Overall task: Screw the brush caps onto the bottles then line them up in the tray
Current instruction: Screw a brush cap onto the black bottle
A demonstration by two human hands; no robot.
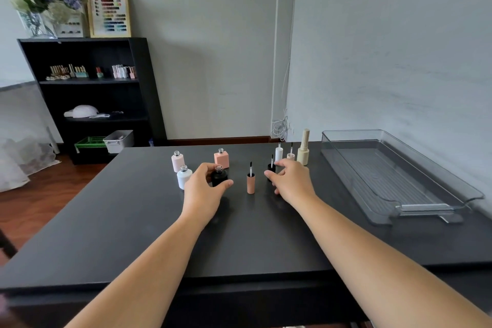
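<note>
My left hand (206,186) curls around an open black bottle (219,176) that stands on the table, thumb in front and fingers behind. My right hand (291,180) has its fingers spread around a black brush cap (270,168) standing brush-up; whether it grips the cap is unclear. Between the hands stands a peach brush cap (250,182). A white bottle (184,176), a pale pink bottle (177,161) and a peach square bottle (221,158) stand open to the left. A white cap (278,152), a small peach cap (290,155) and a capped cream bottle (303,150) stand behind.
A clear plastic tray (394,202) lies on the right of the dark table (239,242), beside the wall. A black shelf unit (90,93) with small items stands back left across the floor.
</note>
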